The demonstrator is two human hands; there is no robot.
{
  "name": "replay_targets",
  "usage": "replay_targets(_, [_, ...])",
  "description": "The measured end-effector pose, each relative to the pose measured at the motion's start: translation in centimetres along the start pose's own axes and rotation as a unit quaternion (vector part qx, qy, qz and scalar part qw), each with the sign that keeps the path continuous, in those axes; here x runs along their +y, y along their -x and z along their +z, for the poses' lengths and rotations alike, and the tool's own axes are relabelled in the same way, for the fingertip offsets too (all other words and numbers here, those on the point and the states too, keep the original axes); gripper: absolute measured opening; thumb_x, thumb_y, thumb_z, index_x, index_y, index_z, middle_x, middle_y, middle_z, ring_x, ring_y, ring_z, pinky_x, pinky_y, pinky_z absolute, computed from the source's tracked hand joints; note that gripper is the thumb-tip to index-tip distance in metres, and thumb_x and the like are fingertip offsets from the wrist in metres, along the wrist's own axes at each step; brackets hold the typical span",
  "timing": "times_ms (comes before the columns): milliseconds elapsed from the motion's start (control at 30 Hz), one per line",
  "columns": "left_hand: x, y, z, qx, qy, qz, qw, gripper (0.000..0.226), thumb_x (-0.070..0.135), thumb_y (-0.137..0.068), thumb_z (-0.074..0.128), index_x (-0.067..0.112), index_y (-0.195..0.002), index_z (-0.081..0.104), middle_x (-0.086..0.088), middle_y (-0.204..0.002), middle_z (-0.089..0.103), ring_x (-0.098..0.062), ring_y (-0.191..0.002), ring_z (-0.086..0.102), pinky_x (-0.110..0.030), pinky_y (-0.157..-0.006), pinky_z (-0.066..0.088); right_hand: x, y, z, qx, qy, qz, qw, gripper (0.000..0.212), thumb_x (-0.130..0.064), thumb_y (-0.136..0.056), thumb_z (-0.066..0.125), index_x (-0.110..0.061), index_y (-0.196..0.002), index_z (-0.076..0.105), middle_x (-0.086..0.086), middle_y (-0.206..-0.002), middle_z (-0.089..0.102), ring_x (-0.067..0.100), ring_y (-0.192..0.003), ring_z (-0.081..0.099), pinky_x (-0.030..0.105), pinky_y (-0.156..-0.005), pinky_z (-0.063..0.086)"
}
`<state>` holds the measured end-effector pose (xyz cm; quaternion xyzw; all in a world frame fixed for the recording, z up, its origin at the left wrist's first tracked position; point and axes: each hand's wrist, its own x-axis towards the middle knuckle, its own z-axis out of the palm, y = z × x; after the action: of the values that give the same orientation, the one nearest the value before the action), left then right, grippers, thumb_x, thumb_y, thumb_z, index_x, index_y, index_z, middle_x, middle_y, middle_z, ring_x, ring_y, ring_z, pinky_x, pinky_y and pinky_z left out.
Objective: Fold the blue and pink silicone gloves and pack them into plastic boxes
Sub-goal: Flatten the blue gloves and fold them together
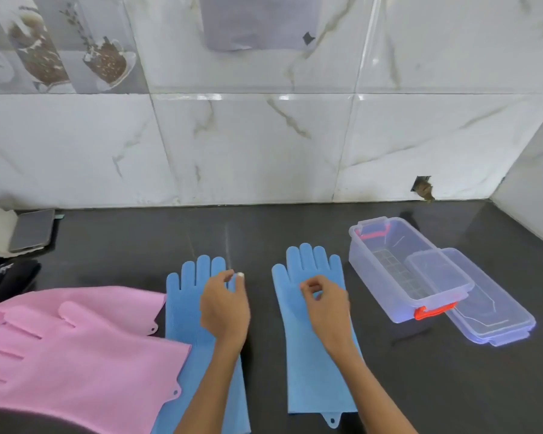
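Dark counter (295, 227) holds pink gloves (76, 346) stacked far left, two blue gloves (308, 355) flat side by side mid-counter, clear box (398, 267) open at right leaning on its lid (496, 311), left hand (224, 305) and right hand (326, 303) loosely curled over blue gloves, gripping nothing.

No readable text, labels, brands or nos. anywhere. Black fabric (7, 277) at the left edge has a small pale mark, too blurred to read. Wall tiles (60, 45) top left carry printed pics only, no lettering. Clear plastic box (402, 270) and its lid (489, 311): no visible markings.
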<state>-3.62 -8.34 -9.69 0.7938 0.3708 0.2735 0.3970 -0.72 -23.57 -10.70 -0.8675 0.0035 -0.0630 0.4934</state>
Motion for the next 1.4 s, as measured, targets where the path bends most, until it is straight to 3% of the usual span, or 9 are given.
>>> replay_targets(67, [-1.9, -1.4, -2.1, 0.019, 0.005, -0.014, 1.000, 0.023, 0.024, -0.093, 0.054, 0.012, -0.108, 0.067, -0.006, -0.112, 0.068, -0.026, -0.101, 0.062, -0.036, -0.080, 0.047, -1.8, 1.2, 2.9, -0.085, -0.006, -0.011, 0.996, 0.018, -0.031, -0.088, 0.062, -0.020, -0.074, 0.066, -0.014, -0.067, 0.062, 0.000, -0.061, 0.057, 0.009, -0.058, 0.044])
replay_targets(133, [-3.6, -2.4, -4.0, 0.026, -0.016, -0.038, 0.999, 0.024, 0.019, -0.095, 0.052, 0.007, -0.112, 0.065, -0.011, -0.115, 0.066, -0.029, -0.106, 0.060, -0.037, -0.085, 0.046, -3.1, 2.3, 5.4, -0.154, 0.000, 0.003, 0.988, 0.028, -0.033, -0.088, 0.062, -0.009, -0.075, 0.068, 0.001, -0.065, 0.066, 0.012, -0.057, 0.059, 0.030, -0.062, 0.053])
replay_targets(267, [-5.8, -3.2, -6.2, 0.015, -0.088, -0.082, 0.993, 0.024, 0.022, -0.095, 0.051, 0.002, -0.102, 0.063, -0.016, -0.104, 0.065, -0.033, -0.091, 0.059, -0.039, -0.071, 0.046, -4.5, 2.8, 8.0, -0.172, 0.022, 0.021, 0.985, 0.042, -0.035, -0.086, 0.062, 0.006, -0.082, 0.067, 0.022, -0.078, 0.070, 0.034, -0.072, 0.067, 0.043, -0.070, 0.055])
replay_targets(433, [-6.4, -3.8, -6.8, -0.034, -0.154, -0.126, 0.979, 0.024, 0.025, -0.092, 0.057, 0.002, -0.096, 0.062, -0.015, -0.096, 0.066, -0.033, -0.085, 0.058, -0.034, -0.064, 0.040, -4.5, 2.1, 8.5, -0.155, 0.027, 0.032, 0.987, 0.031, -0.025, -0.086, 0.060, 0.004, -0.081, 0.068, 0.020, -0.072, 0.069, 0.022, -0.052, 0.057, 0.043, -0.060, 0.056])
replay_targets(700, [-4.5, -4.4, -4.1, -0.051, -0.129, -0.061, 0.988, 0.017, 0.018, -0.092, 0.056, 0.007, -0.084, 0.066, -0.009, -0.085, 0.069, -0.021, -0.069, 0.055, -0.030, -0.061, 0.041, -3.6, 0.2, 7.4, -0.099, -0.006, 0.053, 0.994, 0.025, -0.013, -0.088, 0.060, 0.009, -0.079, 0.065, 0.023, -0.072, 0.068, 0.036, -0.067, 0.068, 0.050, -0.058, 0.057])
replay_targets(833, [-3.9, -4.5, -3.3, -0.064, -0.122, -0.048, 0.989, 0.017, 0.020, -0.092, 0.056, 0.007, -0.086, 0.065, -0.009, -0.087, 0.069, -0.019, -0.072, 0.054, -0.030, -0.062, 0.041, -3.7, -0.8, 6.6, -0.107, 0.007, 0.048, 0.993, 0.024, -0.014, -0.090, 0.061, 0.005, -0.075, 0.064, 0.021, -0.070, 0.067, 0.034, -0.067, 0.069, 0.043, -0.056, 0.056])
replay_targets(1067, [-4.8, -3.8, -4.0, -0.049, -0.113, -0.044, 0.991, 0.021, 0.028, -0.091, 0.059, 0.008, -0.096, 0.060, -0.007, -0.089, 0.065, -0.020, -0.075, 0.054, -0.030, -0.061, 0.037, -2.2, -0.4, 2.9, -0.064, -0.058, 0.086, 0.993, 0.014, -0.017, -0.088, 0.065, -0.007, -0.079, 0.069, 0.008, -0.074, 0.069, 0.009, -0.051, 0.063, 0.015, -0.038, 0.045])
replay_targets(1267, [-5.0, -2.8, -4.6, -0.109, -0.146, -0.079, 0.980, 0.033, 0.034, -0.090, 0.060, 0.002, -0.082, 0.059, -0.010, -0.077, 0.059, -0.025, -0.070, 0.055, -0.031, -0.059, 0.039, -2.8, 1.3, 2.9, -0.111, -0.054, 0.087, 0.988, 0.016, -0.018, -0.091, 0.061, -0.003, -0.086, 0.067, 0.014, -0.078, 0.069, 0.021, -0.059, 0.067, 0.026, -0.049, 0.058])
replay_targets(1400, [-5.2, -2.0, -5.0, -0.126, -0.163, -0.074, 0.976, 0.021, 0.025, -0.091, 0.060, 0.004, -0.090, 0.063, -0.010, -0.090, 0.065, -0.026, -0.080, 0.058, -0.033, -0.064, 0.040, -2.7, 3.1, 4.4, -0.128, -0.017, 0.068, 0.989, 0.020, -0.021, -0.089, 0.065, -0.002, -0.082, 0.067, 0.014, -0.075, 0.070, 0.025, -0.065, 0.070, 0.040, -0.062, 0.061])
